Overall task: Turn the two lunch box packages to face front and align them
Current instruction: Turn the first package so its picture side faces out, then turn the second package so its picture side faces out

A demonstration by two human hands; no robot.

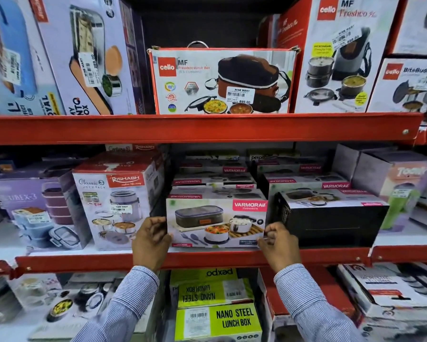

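Observation:
A Varmora lunch box package (216, 222) stands on the middle shelf with its picture side facing me. My left hand (151, 241) grips its lower left edge, and my right hand (279, 244) pinches its lower right corner. Right beside it sits a second Varmora package (331, 215), turned so that a plain black side faces front and its picture side faces up. It sits slightly skewed and a little apart from the first package.
More Varmora boxes (214, 180) are stacked behind. A Rishabh box (116, 203) stands close on the left, a Toony box (402, 188) on the right. The red shelf edge (207, 259) runs below the packages. Cello boxes (222, 80) fill the shelf above.

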